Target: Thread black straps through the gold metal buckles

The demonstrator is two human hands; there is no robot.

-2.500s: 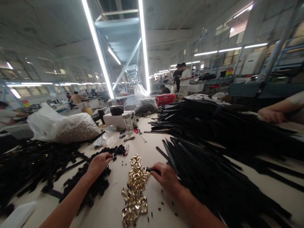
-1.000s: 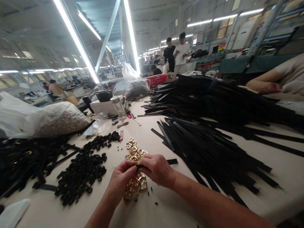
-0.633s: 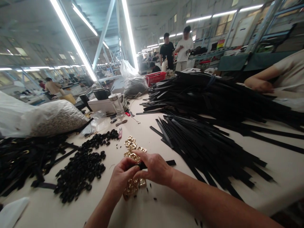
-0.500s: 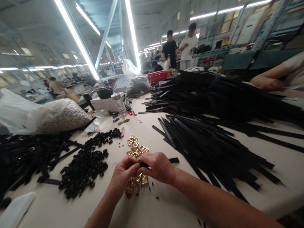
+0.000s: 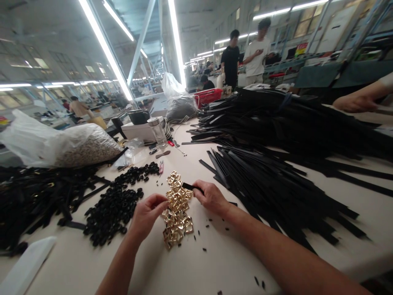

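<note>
My right hand grips a black strap, whose flat end sticks out to the left above the pile of gold buckles. My left hand is at the left edge of that pile, thumb and forefinger pinched together. Whatever sits between those fingertips is too small to make out. Left of this hand spreads a heap of small black loops. To the right of my right hand, many cut black straps lie fanned out on the table.
A larger bundle of black strips lies behind. Stacked black straps and a plastic bag fill the left side. A glass jar, pink snips and a white tray are on the table. Another person's arm reaches in at right.
My hands were together on the black strap and have come apart. My left hand has moved left, off the strap; my right hand has shifted up and right with it, uncovering the buckles.
</note>
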